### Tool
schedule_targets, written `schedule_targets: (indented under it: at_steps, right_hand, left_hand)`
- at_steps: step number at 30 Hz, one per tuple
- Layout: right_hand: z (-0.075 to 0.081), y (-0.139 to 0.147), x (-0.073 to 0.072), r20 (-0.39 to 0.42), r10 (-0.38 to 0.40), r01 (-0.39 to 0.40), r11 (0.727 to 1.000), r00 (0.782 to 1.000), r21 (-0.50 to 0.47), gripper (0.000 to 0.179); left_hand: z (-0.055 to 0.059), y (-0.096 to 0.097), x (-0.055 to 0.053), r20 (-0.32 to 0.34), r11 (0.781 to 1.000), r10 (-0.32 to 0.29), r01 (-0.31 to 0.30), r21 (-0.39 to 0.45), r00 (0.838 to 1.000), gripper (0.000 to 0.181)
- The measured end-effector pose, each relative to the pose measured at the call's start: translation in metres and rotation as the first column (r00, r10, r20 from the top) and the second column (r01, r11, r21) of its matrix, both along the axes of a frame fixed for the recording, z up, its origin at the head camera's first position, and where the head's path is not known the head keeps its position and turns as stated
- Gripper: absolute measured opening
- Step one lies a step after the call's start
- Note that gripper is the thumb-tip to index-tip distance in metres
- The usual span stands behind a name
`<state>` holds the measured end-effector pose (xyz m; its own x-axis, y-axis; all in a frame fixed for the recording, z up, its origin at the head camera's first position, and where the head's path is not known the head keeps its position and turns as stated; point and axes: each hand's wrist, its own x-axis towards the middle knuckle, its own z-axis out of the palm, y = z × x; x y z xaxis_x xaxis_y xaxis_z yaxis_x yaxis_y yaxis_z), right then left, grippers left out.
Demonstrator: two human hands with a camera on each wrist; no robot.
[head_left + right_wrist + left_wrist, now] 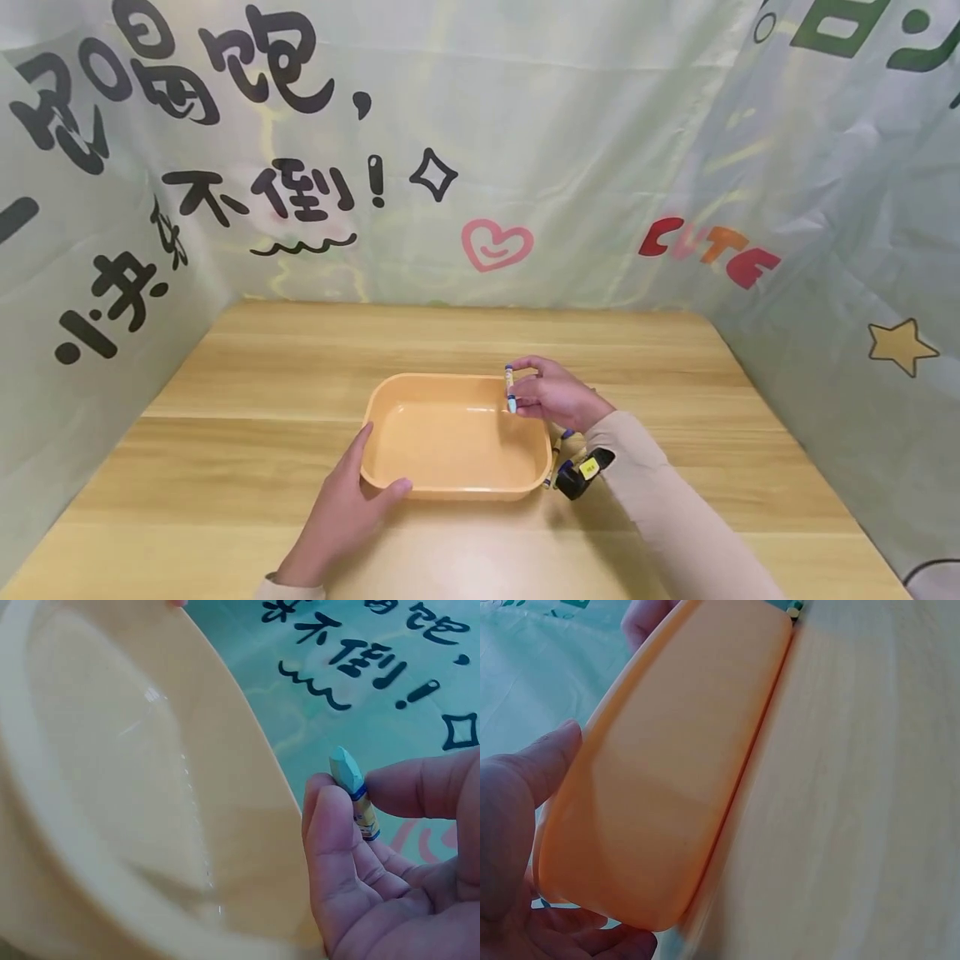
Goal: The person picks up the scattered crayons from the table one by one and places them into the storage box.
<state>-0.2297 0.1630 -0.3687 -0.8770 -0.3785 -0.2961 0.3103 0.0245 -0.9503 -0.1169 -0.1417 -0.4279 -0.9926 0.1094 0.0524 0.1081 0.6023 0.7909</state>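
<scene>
An orange plastic basin [450, 446] stands on the wooden table. My left hand [348, 500] grips its near left corner. In the left wrist view the thumb of the left hand [510, 832] lies on the rim, while the fingers curl at the outside of the corner. My right hand [558, 396] pinches a short crayon [511, 390] over the basin's far right rim. Seen from the right wrist, the crayon [348, 772] has a pale blue-green tip and a printed paper wrapper with dark blue bands. The basin's inside shows no objects.
Several more crayons [556, 462] lie by the basin's right side, partly hidden. A black device with a yellow label [585, 471] sits against the right sleeve. Printed cloth [585, 167] walls the table at the back and both sides.
</scene>
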Motion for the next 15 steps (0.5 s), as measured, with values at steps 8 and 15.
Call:
schedule_targets:
  at_steps: [8, 15]
  right_hand:
    - [0.0, -0.017, -0.008, -0.025, 0.09, -0.09, 0.995, 0.996, 0.032, 0.055]
    - [-0.003, -0.031, -0.016, -0.005, 0.179, -0.177, 0.975, 0.984, 0.132, 0.054]
  left_hand:
    - [0.0, 0.0, -0.003, 0.0, 1.0, 0.001, -0.001, -0.002, 1.0, 0.099]
    - [0.0, 0.0, -0.001, 0.01, 1.0, 0.01, -0.01, -0.017, 1.0, 0.099]
